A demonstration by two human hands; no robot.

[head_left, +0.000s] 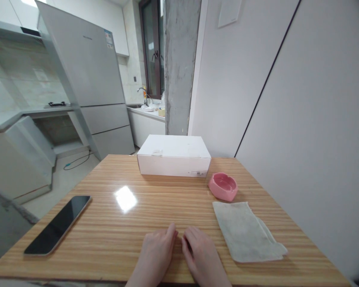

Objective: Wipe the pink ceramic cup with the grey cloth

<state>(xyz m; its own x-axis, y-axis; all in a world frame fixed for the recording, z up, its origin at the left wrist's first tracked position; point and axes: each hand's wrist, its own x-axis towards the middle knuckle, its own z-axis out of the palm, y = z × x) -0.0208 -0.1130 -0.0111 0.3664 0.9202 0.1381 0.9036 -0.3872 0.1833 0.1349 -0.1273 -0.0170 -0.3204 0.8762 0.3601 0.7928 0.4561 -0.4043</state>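
Note:
At the near edge of the wooden table (107,223), my left hand (160,247) rests with its fingers curled in and nothing showing in them. Close beside it, slightly apart, lies my right hand (199,249), also loosely closed with no object visible in it. To the right of my right hand is a folded grey-green cloth (245,233), which neither hand touches. Just beyond the cloth sits a pink ashtray (223,186) with notches in its rim. A dark-screened phone (60,225) lies at the far left of the table.
A closed white box (174,155) stands at the table's back edge. A white wall (275,99) runs along the right side. Past the table are a grey concrete pillar (181,67), a tall fridge (86,63), and a kitchen counter with a tap (143,93).

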